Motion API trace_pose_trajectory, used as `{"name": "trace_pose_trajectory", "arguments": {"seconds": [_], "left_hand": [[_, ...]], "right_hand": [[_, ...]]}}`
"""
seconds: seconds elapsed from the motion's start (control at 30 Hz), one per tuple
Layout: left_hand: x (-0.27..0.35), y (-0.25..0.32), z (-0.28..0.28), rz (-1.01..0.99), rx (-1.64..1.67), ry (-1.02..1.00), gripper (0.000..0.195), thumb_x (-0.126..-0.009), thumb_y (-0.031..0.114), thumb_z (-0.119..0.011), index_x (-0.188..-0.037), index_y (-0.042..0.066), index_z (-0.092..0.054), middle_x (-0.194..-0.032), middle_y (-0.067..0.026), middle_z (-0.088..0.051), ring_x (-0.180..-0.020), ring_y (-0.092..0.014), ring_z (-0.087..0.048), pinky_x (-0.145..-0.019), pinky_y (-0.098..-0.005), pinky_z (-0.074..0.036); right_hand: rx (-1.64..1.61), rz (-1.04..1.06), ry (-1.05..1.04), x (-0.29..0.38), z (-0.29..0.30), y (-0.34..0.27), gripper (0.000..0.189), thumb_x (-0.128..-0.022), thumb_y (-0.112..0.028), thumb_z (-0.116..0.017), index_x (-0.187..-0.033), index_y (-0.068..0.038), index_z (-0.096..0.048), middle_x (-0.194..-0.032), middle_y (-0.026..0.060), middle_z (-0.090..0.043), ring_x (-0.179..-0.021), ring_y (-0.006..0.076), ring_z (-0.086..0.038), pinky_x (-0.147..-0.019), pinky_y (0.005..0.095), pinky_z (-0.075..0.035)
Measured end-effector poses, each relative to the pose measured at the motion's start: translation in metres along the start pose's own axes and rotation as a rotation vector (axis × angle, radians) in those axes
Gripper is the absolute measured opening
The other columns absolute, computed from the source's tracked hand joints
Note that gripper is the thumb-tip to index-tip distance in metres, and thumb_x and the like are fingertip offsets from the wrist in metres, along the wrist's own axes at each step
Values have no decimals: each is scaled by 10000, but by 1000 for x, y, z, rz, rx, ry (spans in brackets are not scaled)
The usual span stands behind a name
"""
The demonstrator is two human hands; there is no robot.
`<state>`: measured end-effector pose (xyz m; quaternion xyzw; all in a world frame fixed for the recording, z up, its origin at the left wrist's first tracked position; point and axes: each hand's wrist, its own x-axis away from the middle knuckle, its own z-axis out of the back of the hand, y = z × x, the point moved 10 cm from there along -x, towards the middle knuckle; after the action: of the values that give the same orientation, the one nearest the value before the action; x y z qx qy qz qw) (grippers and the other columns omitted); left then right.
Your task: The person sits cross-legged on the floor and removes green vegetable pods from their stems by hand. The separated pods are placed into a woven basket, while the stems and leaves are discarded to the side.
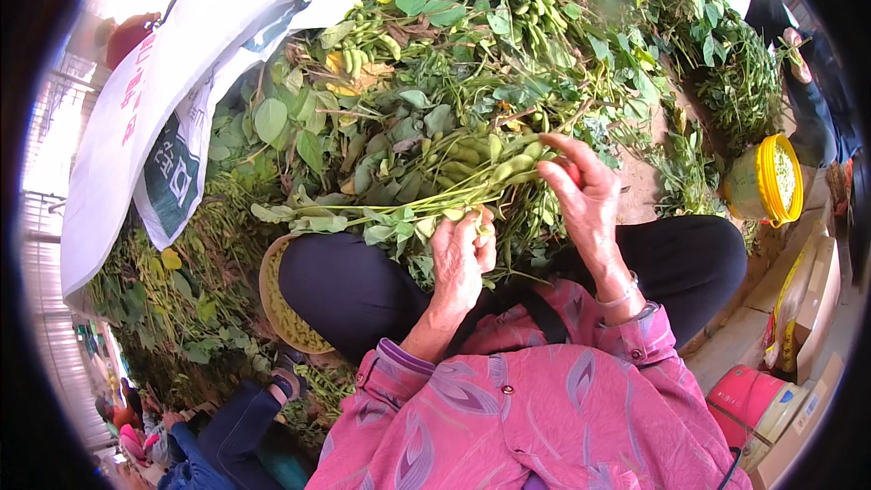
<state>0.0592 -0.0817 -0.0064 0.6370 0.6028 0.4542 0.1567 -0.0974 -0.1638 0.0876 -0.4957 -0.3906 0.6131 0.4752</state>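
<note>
A bunch of soybean stems (388,209) with green pods lies across in front of my lap. My left hand (463,255) is closed around the stems, with some leaves between its fingers. At the bunch's right end, my right hand (586,184) has its thumb and forefinger parted beside plump green soybean pods (515,166). Its fingertips are close to the pods, and whether they touch cannot be made out. Against my left knee is a round container (292,313) with loose pods in it, partly hidden by the knee.
Heaped soybean plants (435,88) spread ahead and leftward. A white woven sack (184,47) bearing writing hangs over the left side. Rightward are a yellow bucket (765,180) of shelled beans, a pink-and-white bucket (752,408) and cardboard (818,313). Other people sit at both sides.
</note>
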Motion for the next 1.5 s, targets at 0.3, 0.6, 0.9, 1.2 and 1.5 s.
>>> {"name": "trace_pose_trajectory", "arguments": {"seconds": [0.3, 0.6, 0.9, 1.2, 1.5], "left_hand": [[-4, -4, -4, 77, 141, -85, 187, -905, 221, -430, -893, 53, -511, -617, 40, -404, -407, -58, -279, -374, -218, -228], [-11, -32, 7, 109, 223, -73, 179, -895, 225, -410, -879, 69, -498, -661, 28, -436, -423, -56, -300, -409, -215, -264], [-9, -57, 16, 175, 360, -84, 198, -864, 218, -404, -841, 58, -518, -697, -15, -486, -461, -87, -345, -457, -239, -299], [0, -61, 9, 291, 232, -89, 180, -851, 128, -464, -952, 6, -550, -779, -78, -541, -521, -117, -440, -452, -230, -319], [15, -58, -25, 342, 98, -188, 312, -926, 182, -484, -1164, -19, -502, -791, -49, -551, -546, -88, -485, -433, -193, -337]], "right_hand": [[-53, -38, 3, 8, -19, 25, 387, -777, -52, -682, -1149, -99, -586, -616, -38, -373, -556, 67, -341, -517, 201, -333], [-281, -235, 9, 40, -35, 47, 614, -817, -78, -662, -1363, -75, -380, -633, -69, -436, -534, 25, -341, -484, 162, -307], [-25, -186, 22, 49, -33, 56, 696, -726, 103, -639, -1347, -125, -421, -643, -73, -321, -571, 44, -297, -530, 169, -324], [-119, -231, 64, 39, -26, 52, 652, -749, 78, -616, -1344, -94, -414, -609, -83, -325, -564, 24, -316, -537, 163, -317], [-105, -141, 194, 52, -4, 51, 264, -750, 52, -663, -968, -44, -551, -726, -11, -549, -622, 49, -452, -579, 177, -407]]}}
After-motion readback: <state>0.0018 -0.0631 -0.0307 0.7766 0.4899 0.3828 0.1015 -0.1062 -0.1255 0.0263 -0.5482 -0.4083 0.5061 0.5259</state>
